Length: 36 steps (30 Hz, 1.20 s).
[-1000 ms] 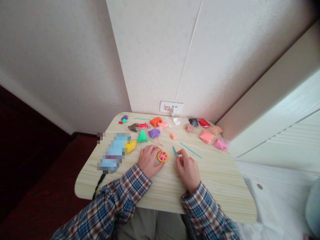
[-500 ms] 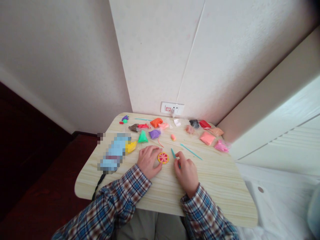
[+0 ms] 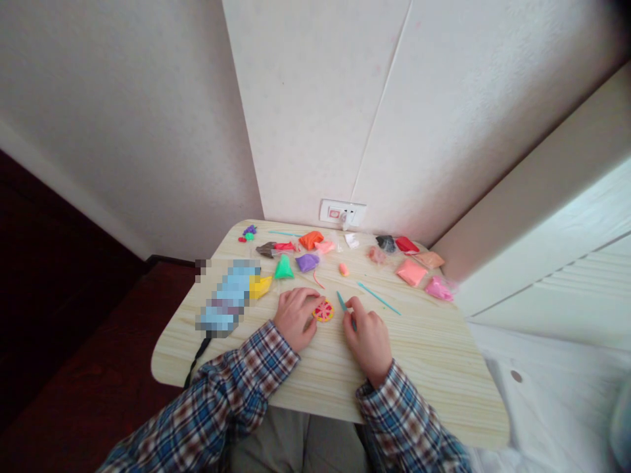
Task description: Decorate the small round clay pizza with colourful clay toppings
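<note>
The left hand arches with thumb and fingers parted, its forearm aimed toward two o'clock, while the right hand, fingers curled, points toward eleven.

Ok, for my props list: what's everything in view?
Table: one, pale wood, centre
Patterned disc: one, yellow-pink, middle
Clay knife: one, teal, right of disc
Sticks: two, teal, back and right
Clay bags: over ten, multicoloured, back half
Lump: one, pinkish, behind disc
Strand: one, coral, behind disc
Grape cluster: one, purple, far left
Pixelated object: one, blue, left
Socket: one, white, wall
Sleeves: two, blue plaid, front
Left hand: one, bare, at disc
Right hand: one, bare, holding knife
</note>
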Available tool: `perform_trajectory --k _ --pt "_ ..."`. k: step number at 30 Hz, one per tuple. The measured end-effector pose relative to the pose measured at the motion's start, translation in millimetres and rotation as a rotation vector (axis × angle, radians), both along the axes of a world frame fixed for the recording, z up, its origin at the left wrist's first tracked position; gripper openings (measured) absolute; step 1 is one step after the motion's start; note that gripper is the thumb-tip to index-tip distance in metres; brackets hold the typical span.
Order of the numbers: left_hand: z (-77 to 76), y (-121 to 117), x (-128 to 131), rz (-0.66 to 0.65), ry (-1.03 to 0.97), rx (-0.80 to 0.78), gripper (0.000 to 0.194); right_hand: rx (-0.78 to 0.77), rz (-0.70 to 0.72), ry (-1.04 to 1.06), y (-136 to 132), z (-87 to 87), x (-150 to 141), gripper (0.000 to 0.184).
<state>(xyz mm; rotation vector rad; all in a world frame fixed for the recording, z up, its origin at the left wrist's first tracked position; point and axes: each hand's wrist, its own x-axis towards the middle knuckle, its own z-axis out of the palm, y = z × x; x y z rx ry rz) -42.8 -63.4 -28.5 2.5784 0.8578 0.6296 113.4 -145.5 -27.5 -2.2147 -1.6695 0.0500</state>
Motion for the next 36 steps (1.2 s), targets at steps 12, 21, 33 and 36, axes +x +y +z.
perform_trajectory --k 12,21,33,36 --pt "2.7 -0.7 3.3 0.097 0.009 -0.046 0.035 -0.005 0.117 -0.062 -0.4 3.6 -9.1 0.019" --pt "2.0 -2.2 2.8 0.099 -0.002 -0.053 0.055 0.019 -0.028 -0.019 0.8 2.1 0.0 0.020" --pt "2.7 -2.6 2.6 0.015 -0.033 -0.039 0.040 0.041 -0.048 0.077 -1.2 0.3 5.7 0.022" --pt "3.7 -3.7 2.7 0.022 -0.024 -0.039 0.053 0.065 -0.015 0.103 -2.0 -1.4 7.3 0.023"
